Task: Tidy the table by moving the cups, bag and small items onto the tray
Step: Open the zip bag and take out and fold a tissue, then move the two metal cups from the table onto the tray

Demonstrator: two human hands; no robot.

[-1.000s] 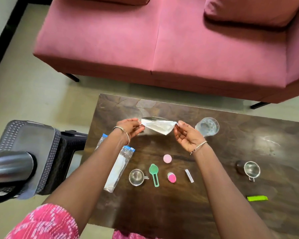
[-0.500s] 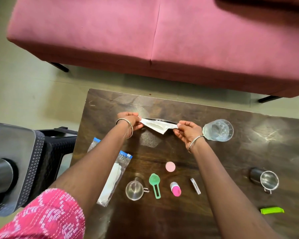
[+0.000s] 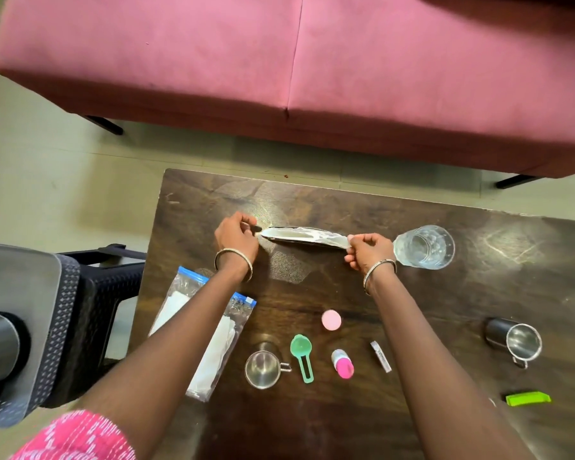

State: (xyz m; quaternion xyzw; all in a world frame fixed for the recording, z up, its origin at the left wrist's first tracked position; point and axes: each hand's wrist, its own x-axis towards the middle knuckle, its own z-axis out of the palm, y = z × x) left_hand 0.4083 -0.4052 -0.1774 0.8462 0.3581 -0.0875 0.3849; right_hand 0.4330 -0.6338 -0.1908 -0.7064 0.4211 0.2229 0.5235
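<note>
While both hands stretch a white bag, we judge the tidying barely begun.
Left hand (image 3: 236, 235) and right hand (image 3: 367, 249) pinch the bag (image 3: 304, 237) ends mid-frame; cups (image 3: 263, 368), scoop (image 3: 302, 353) and clear glass (image 3: 424, 247) sit on the desk (image 3: 346, 426); no tray identifiable.

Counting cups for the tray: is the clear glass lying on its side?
No, the clear glass stands upright on the table, its open rim facing up.
</note>
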